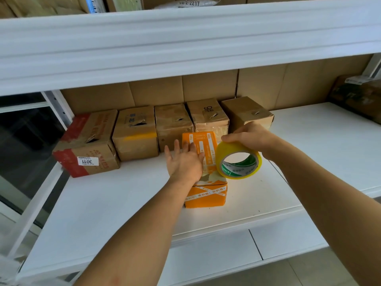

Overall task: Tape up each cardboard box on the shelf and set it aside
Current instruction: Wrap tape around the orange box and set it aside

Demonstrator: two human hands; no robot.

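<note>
An orange box [206, 172] with white printed tape stands mid-frame on the white shelf [309, 141]. Five brown boxes [173, 126] line up behind it; a yellowish tape roll [238, 162] tilts at its right.

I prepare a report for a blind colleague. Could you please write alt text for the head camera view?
A person's left hand presses flat on an orange box on a white shelf, while the right hand holds a roll of yellow tape at the box's right edge. Five brown cardboard boxes stand in a row behind.
</note>
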